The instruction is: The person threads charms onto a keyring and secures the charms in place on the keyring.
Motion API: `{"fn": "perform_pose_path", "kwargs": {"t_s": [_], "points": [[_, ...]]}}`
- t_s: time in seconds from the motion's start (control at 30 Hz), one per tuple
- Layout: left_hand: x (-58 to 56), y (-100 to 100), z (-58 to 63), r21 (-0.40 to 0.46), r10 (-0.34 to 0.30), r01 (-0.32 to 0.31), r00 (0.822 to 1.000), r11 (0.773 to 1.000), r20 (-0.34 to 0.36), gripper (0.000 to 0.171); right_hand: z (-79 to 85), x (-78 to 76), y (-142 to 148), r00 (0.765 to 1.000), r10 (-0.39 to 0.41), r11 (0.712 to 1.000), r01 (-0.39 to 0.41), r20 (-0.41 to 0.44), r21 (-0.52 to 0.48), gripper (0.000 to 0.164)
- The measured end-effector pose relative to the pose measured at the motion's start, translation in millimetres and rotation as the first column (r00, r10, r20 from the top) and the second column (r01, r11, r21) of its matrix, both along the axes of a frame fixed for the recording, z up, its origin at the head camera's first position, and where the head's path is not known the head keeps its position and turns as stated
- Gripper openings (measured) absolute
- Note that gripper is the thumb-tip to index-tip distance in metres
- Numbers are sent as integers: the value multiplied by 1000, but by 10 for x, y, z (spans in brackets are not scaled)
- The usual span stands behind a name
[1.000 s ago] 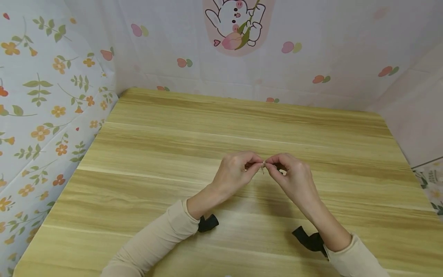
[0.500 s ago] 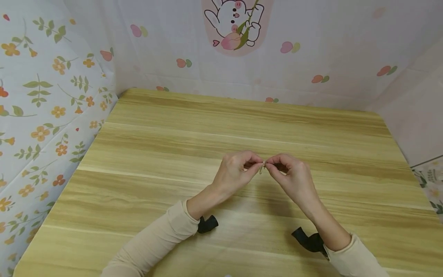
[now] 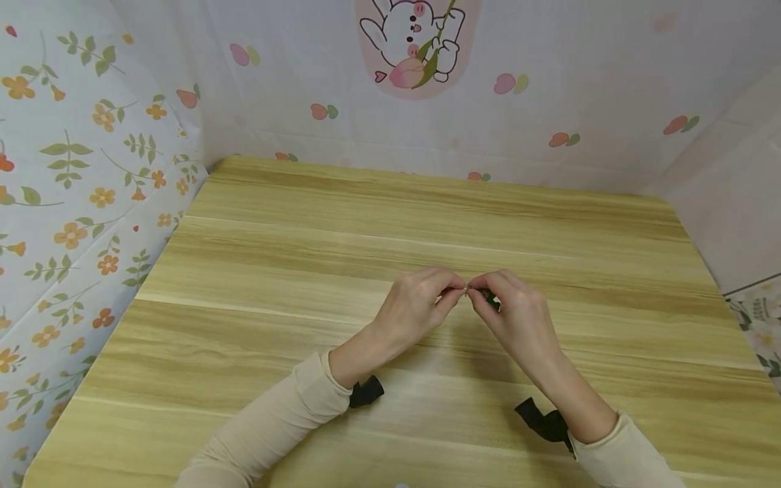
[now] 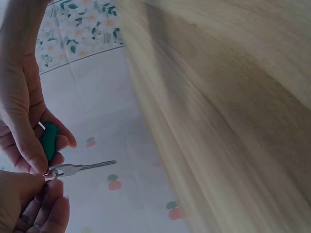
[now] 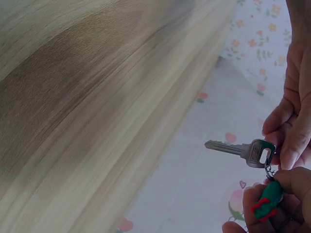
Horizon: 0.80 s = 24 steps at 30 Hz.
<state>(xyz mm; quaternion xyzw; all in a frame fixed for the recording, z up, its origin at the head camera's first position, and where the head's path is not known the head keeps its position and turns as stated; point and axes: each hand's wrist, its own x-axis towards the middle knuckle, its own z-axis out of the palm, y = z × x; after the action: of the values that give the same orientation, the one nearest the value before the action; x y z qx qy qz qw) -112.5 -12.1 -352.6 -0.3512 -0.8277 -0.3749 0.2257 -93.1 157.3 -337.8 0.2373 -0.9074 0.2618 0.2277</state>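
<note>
Both hands meet fingertip to fingertip above the table, around a small key ring (image 4: 56, 174). My left hand (image 3: 410, 301) pinches the ring between thumb and fingers. A silver key (image 5: 235, 149) hangs on it, its toothed blade pointing away from the fingers in the right wrist view. My right hand (image 3: 518, 308) holds a green and red keychain charm (image 5: 268, 201), with its thumb close by the small metal links that join charm and ring. Fingertips partly cover the ring. In the head view, key and ring are tiny and mostly hidden.
A wood-grain table (image 3: 293, 224) spreads under both forearms. White printed cloth (image 3: 274, 81) hangs behind it, and flowered cloth (image 3: 79, 203) on the left. Black straps (image 3: 366, 393) show at the wrists, below beige sleeves (image 3: 268, 420).
The piece dangling under the fingertips has shifted and is now mostly hidden in the head view. Left fingers have adjusted slightly at the ring, and green shows inside the right hand. Forearms stay almost still.
</note>
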Motion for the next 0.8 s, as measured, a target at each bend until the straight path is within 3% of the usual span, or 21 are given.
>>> {"fn": "perform_pose_path", "kwargs": {"t_s": [0.37, 0.57, 0.8], "points": [[-12, -4, -51, 126, -27, 14, 994, 992, 108, 3, 0, -31, 18, 986, 14, 990, 9, 164, -139, 3], [-6, 1, -71, 151, -22, 7, 995, 988, 96, 3, 12, -45, 37, 937, 53, 967, 38, 344, -251, 4], [-6, -13, -51, 157, -4, -9, 996, 988, 84, 5, 60, -43, 52, 879, 104, 930, 80, 466, -358, 9]]}}
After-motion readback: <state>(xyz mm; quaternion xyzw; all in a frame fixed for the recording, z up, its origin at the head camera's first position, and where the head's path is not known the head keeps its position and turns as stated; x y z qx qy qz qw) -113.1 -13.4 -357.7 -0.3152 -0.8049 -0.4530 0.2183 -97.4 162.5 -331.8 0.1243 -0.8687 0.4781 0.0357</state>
